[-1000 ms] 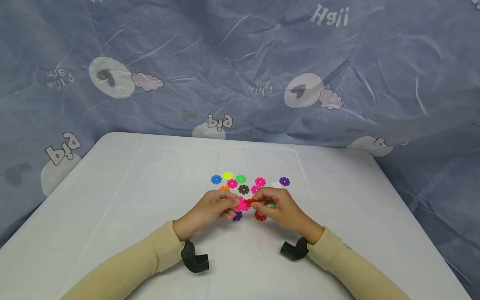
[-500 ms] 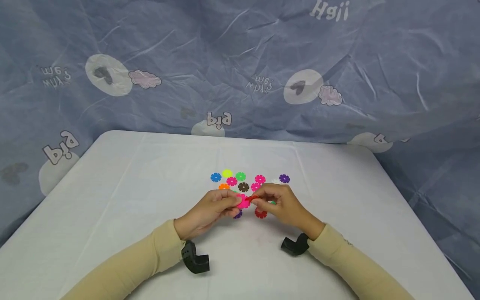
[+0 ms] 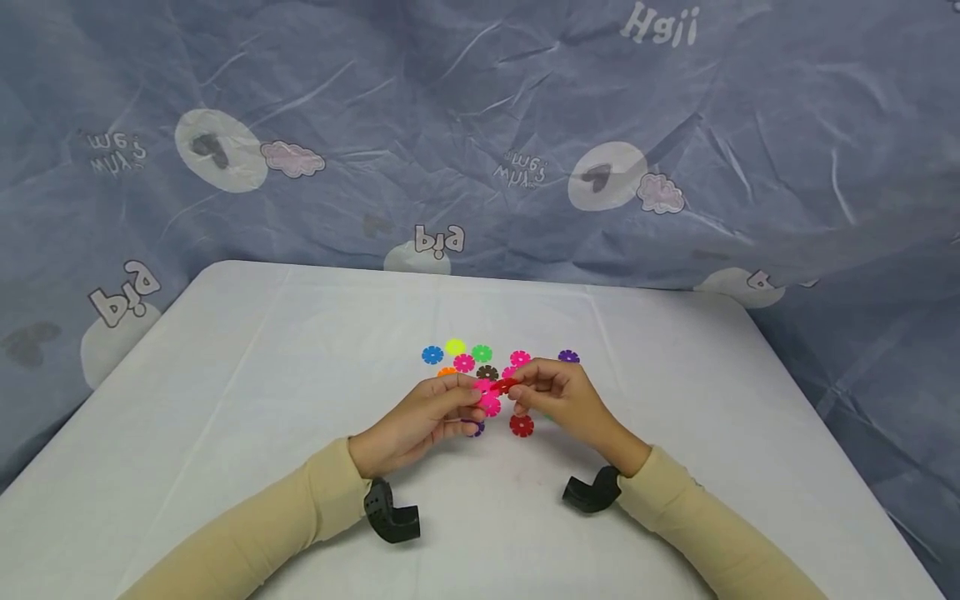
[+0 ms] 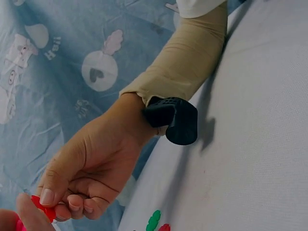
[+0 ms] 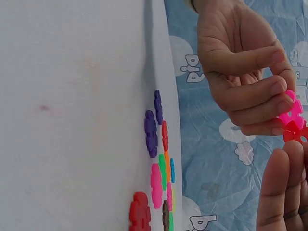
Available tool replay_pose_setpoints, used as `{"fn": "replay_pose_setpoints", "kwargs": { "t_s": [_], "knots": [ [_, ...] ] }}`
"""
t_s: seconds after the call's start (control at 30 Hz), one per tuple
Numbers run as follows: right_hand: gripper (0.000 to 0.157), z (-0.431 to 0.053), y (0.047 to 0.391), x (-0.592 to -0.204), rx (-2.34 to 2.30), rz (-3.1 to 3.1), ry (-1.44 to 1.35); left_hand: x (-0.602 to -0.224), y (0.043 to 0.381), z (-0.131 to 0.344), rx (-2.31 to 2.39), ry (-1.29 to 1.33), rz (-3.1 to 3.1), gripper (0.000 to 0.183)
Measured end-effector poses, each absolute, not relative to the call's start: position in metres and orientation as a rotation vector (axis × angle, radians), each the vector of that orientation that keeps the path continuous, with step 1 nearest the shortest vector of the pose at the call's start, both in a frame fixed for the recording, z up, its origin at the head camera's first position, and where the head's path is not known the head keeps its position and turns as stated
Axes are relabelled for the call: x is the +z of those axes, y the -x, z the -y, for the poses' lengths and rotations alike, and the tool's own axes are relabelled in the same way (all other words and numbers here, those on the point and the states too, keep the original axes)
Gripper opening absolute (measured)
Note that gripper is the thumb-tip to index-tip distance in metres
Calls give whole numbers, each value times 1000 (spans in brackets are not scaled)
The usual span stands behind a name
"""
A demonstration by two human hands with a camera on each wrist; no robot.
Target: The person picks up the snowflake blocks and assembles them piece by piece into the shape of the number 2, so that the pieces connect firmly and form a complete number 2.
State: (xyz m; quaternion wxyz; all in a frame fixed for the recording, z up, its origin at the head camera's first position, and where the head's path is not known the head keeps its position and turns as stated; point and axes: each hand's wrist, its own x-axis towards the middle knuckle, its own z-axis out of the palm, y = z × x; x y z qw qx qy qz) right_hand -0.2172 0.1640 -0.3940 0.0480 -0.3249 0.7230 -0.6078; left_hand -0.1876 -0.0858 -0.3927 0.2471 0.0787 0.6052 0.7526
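My left hand (image 3: 420, 417) pinches a pink notched plastic disc (image 5: 291, 111) between thumb and fingers. Opposite it, my right hand (image 3: 562, 396) pinches a red notched disc (image 3: 504, 387) by its edge. In the right wrist view the red disc meets the pink one at the rim, set at an angle to it. The left wrist view shows the red disc (image 4: 44, 210) under the right thumb, with left fingertips close beside it. Another pink disc shape (image 3: 491, 407) shows just below the joined edges in the head view. Both hands are held above the table.
Several loose notched discs lie on the white table (image 3: 300, 350) beyond the hands, among them blue (image 3: 432, 355), yellow (image 3: 455, 347), green (image 3: 482, 354) and purple (image 3: 568, 356). A red disc (image 3: 522, 426) lies nearer, below the right hand. A printed blue cloth (image 3: 480, 125) hangs behind.
The right hand has shifted slightly up and right with the red disc. The left fingers have spread a little, and the pink disc sits higher, with pink showing below it.
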Motion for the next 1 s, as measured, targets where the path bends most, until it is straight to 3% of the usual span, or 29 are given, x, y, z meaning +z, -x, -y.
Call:
{"fn": "replay_pose_setpoints", "kwargs": {
  "t_s": [0.33,0.77,1.0],
  "knots": [
    [8,-159,214,-397,-1791,-2188,928,-394,187,84,2013,-271,-1682,41],
    [14,-160,216,-397,-1738,-2204,877,-396,191,87,2013,-213,-1571,34],
    [24,-176,230,-394,-1383,-2369,813,-394,194,95,2105,-109,-1426,20]
  ]
}}
